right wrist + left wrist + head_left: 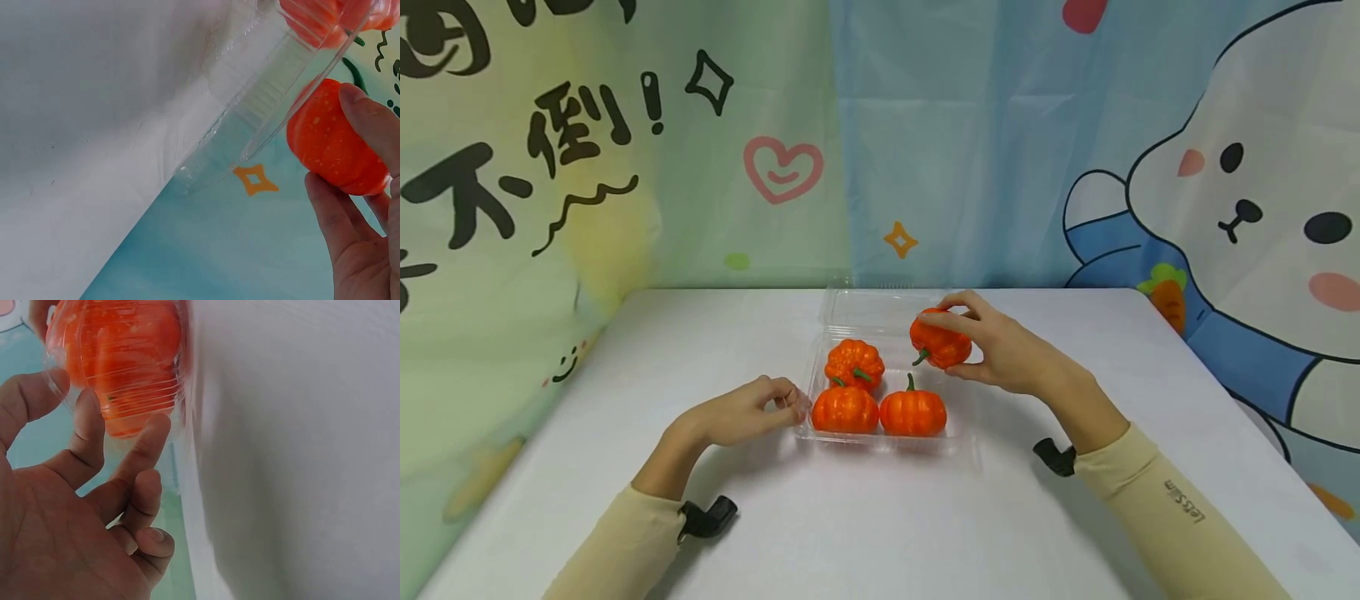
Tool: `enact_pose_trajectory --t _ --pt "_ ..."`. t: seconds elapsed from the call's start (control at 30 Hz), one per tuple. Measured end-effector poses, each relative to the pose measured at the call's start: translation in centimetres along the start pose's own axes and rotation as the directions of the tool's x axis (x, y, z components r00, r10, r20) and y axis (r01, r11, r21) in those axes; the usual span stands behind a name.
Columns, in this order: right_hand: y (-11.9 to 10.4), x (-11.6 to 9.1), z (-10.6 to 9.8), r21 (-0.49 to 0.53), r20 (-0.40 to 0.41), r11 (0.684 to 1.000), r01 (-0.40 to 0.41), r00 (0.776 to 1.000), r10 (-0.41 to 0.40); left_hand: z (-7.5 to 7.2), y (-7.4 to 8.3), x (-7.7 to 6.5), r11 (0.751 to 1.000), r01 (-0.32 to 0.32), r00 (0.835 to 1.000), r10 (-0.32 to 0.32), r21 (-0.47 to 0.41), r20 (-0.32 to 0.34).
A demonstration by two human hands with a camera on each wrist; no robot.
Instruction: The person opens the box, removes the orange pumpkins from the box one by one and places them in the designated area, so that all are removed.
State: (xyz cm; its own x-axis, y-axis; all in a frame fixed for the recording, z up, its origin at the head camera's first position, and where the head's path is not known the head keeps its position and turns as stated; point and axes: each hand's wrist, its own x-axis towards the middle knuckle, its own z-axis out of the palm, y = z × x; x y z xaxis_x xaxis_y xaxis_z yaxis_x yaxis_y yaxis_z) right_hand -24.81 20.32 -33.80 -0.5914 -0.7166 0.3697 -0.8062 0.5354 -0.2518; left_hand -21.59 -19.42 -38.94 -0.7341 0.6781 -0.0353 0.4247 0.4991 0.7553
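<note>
A small orange toy pumpkin (942, 340) with a green stem is gripped between the thumb and fingers of my right hand (1003, 346), over the back right of a clear plastic box (880, 442). The right wrist view shows this pumpkin (334, 137) above the box's rim. At the box's left side, my left hand (741, 410) pinches the rim between thumb and fingertips. Inside the box sit a bumpy pumpkin (853, 362) at the back left, a front left pumpkin (846, 410) and a front right pumpkin (913, 413). The left wrist view shows orange through the ribbed wall (134, 394).
The box's clear lid (880, 308) lies folded open behind it, near the far edge of the white table (880, 525). A printed curtain (925, 150) with a cartoon animal hangs behind the table. Black wrist mounts (707, 518) sit at both sleeves.
</note>
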Motion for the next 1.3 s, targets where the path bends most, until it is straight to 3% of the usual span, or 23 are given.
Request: enact_pose_trajectory --t 0.3,0.7,1.3 --pt "1.1 -0.7 -0.8 0.033 -0.078 0.995 -0.096 0.992 0.098 -0.2 -0.2 0.6 0.998 -0.057 0.998 0.058 -0.025 0.019" --pt "2.3 -2.0 -1.5 0.044 -0.149 0.989 -0.142 0.978 0.147 -0.2 -0.1 0.4 1.000 -0.026 1.000 0.026 -0.011 0.009" --pt "3.0 -4.4 -2.2 0.134 -0.236 0.942 -0.306 0.914 0.331 -0.8 0.1 0.4 1.000 -0.019 0.999 0.020 -0.021 0.050"
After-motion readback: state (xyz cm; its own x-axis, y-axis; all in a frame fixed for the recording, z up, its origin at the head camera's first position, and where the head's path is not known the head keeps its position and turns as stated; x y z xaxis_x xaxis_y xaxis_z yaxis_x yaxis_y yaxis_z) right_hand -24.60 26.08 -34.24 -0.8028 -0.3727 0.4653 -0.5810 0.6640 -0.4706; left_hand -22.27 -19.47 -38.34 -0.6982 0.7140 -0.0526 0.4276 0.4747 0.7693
